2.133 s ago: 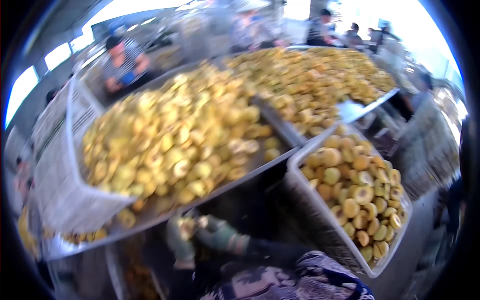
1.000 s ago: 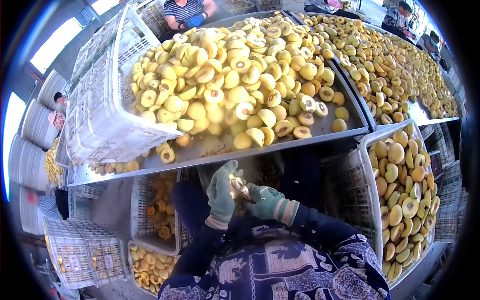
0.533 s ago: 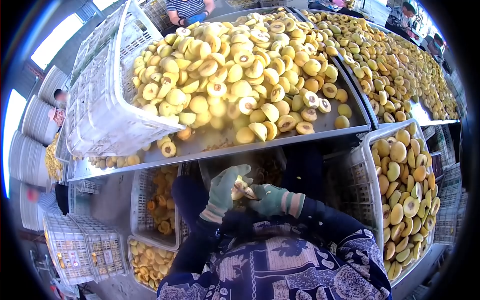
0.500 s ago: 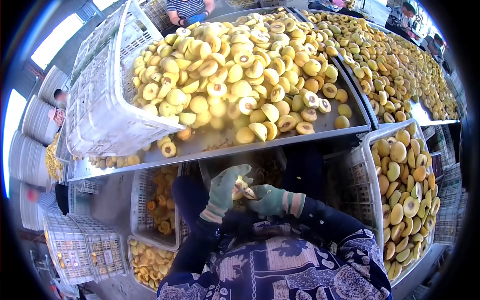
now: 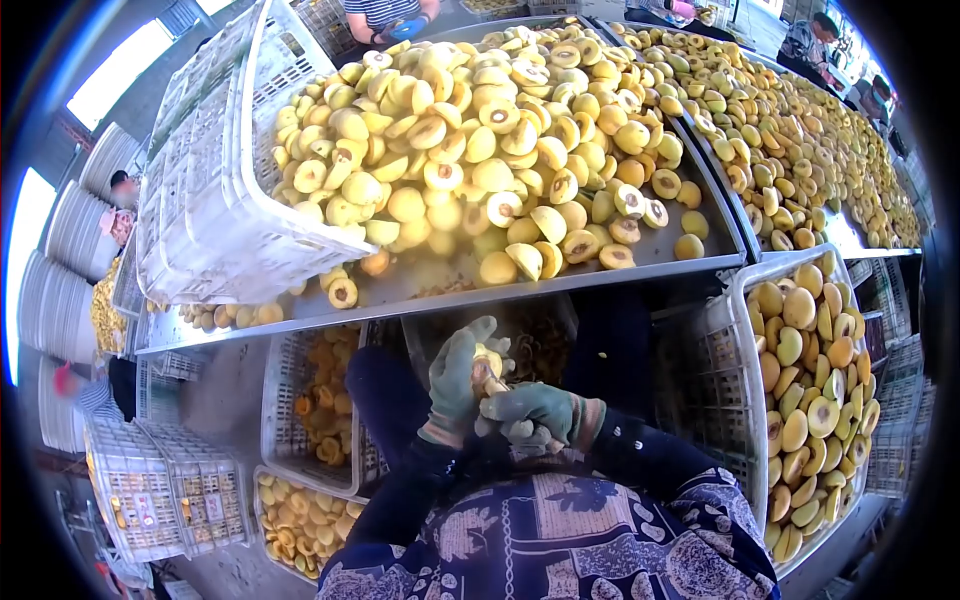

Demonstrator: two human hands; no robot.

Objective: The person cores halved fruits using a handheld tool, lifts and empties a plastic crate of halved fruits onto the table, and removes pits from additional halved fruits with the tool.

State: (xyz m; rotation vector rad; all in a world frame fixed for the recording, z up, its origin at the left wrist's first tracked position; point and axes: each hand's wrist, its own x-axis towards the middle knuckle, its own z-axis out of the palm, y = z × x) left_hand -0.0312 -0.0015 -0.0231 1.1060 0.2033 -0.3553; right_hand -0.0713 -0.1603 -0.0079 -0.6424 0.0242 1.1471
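The counter (image 5: pixel 446 302) looks like smooth metal, its bare patches glossy. The crates (image 5: pixel 240 245) are hard plastic, scuffed and mostly matt. Knitted cloth gloves (image 5: pixel 455 385) look matt, with ribbed cuffs; the printed shirt (image 5: pixel 560 530) is soft, matt cloth. The fruit halves (image 5: pixel 490 175) have smooth skins and rough, fibrous hollows.

Ahead of the left hand (image 5: pixel 455 385) and right hand (image 5: pixel 545 412), the table (image 5: pixel 450 304) bears a heap of stone-fruit halves (image 5: pixel 450 150), with a tilted crate (image 5: pixel 205 225) at its left. Right of the right hand stands a fruit-filled crate (image 5: pixel 708 370). Left of the left hand, a side crate (image 5: pixel 283 375) holds fruit pieces (image 5: pixel 328 400), with a rear crate (image 5: pixel 257 508) nearer the wearer.
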